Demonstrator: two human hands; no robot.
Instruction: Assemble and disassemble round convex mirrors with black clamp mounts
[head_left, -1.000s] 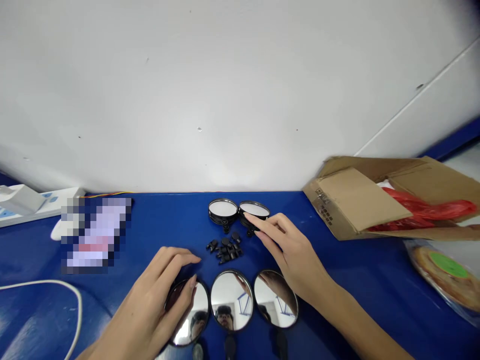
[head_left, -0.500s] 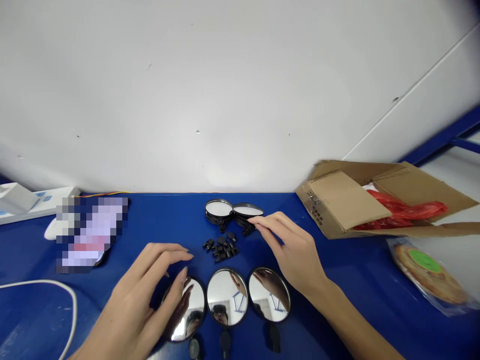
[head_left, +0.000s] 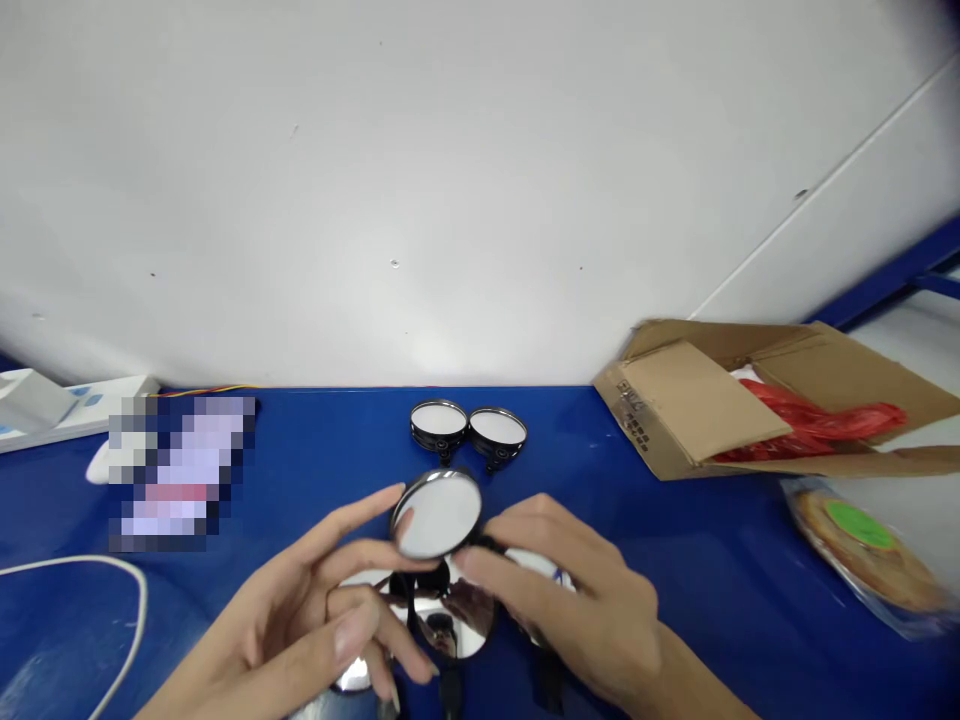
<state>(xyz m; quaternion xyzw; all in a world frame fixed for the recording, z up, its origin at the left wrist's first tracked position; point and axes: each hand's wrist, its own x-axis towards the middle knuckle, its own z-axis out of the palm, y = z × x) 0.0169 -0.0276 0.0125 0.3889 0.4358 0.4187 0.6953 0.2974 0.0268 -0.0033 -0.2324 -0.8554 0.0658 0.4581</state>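
One round mirror [head_left: 436, 513] held up, apparently pinched between narrowly closed fingers [head_left: 360, 553] of left hand [head_left: 300, 610] and right hand [head_left: 577, 610]; two mirrors [head_left: 439, 420] behind on blue tabletop [head_left: 675, 560]; lower mirrors [head_left: 457, 625] mostly hidden, uncountable.

Counts: one left hand [head_left: 322, 610] and one right hand [head_left: 585, 610] are holding one round mirror [head_left: 436, 513]; two mirrors [head_left: 439, 420] are standing beyond, three mirrors [head_left: 450, 625] are lying partly hidden below.
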